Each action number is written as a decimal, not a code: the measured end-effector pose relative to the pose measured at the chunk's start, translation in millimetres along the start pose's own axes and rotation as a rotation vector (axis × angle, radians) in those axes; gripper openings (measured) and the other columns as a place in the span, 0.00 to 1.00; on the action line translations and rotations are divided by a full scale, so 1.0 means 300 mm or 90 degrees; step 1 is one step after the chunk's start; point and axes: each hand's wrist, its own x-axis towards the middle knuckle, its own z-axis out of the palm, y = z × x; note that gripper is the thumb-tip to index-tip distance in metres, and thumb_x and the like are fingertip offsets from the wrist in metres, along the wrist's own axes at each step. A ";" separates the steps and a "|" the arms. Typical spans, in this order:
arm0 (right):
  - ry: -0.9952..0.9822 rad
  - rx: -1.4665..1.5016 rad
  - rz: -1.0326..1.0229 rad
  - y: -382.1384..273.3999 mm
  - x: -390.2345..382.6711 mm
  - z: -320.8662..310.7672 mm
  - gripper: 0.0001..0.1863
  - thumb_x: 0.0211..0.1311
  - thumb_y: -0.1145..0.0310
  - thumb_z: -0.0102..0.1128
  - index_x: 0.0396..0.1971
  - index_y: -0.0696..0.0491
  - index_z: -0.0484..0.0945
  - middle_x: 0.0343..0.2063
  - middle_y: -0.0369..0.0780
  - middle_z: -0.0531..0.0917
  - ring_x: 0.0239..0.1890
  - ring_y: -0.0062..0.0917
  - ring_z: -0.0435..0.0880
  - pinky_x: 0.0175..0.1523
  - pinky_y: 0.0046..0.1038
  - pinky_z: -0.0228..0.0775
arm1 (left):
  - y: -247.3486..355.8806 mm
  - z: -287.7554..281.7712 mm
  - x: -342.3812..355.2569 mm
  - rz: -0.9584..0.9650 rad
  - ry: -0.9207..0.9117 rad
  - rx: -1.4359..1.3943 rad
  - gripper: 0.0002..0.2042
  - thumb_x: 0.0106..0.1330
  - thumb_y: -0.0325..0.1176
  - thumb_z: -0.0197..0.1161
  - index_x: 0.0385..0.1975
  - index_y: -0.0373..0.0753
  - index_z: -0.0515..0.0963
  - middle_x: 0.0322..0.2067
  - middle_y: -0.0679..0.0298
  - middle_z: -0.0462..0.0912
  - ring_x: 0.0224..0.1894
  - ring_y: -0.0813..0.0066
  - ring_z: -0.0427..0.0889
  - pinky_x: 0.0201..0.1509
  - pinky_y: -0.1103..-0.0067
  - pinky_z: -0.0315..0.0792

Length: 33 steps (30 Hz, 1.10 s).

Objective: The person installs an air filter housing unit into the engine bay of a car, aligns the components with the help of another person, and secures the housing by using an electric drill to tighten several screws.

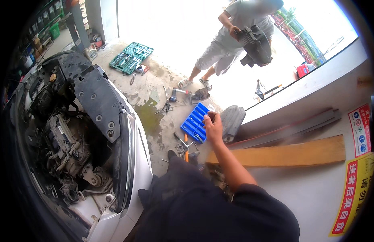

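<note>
My right hand [213, 126] is raised above a blue compartment tray [188, 128] on the floor. Its fingers are curled together, and whatever they may hold is too small to make out. A few small metal pieces lie in the tray. Just beyond my hand, a dark grey plastic part [234, 121] leans by the wall. My left hand is out of view. On my left is a white car with its engine bay [68, 141] exposed and a black plastic cover panel [92, 90] along its front.
A person [247, 24] in grey stands in the doorway holding a black plastic part [256, 46]. An open green socket set [130, 58], a power tool [177, 95] and several hand tools lie on the floor. A yellow-brown board [283, 154] rests along the right wall.
</note>
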 end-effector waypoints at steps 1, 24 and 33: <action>0.003 0.001 0.001 0.021 0.018 -0.005 0.17 0.69 0.65 0.60 0.51 0.59 0.73 0.44 0.43 0.82 0.46 0.25 0.81 0.50 0.28 0.74 | 0.004 0.000 -0.001 -0.026 -0.008 0.026 0.11 0.65 0.33 0.61 0.43 0.34 0.81 0.39 0.51 0.84 0.41 0.52 0.82 0.48 0.60 0.76; 0.084 0.224 0.153 0.287 0.653 -0.337 0.15 0.73 0.61 0.53 0.45 0.59 0.75 0.36 0.39 0.82 0.34 0.21 0.81 0.35 0.23 0.76 | 1.763 -0.232 -0.706 0.175 -0.643 -0.545 0.18 0.60 0.23 0.56 0.52 0.32 0.74 0.38 0.55 0.77 0.41 0.62 0.79 0.48 0.69 0.75; -0.002 0.223 0.242 0.414 0.685 -0.288 0.14 0.72 0.61 0.54 0.41 0.58 0.77 0.33 0.39 0.82 0.31 0.23 0.81 0.32 0.24 0.75 | 1.610 -0.080 -0.818 0.279 -0.917 -0.375 0.13 0.61 0.30 0.64 0.46 0.36 0.79 0.33 0.55 0.83 0.37 0.62 0.84 0.45 0.70 0.78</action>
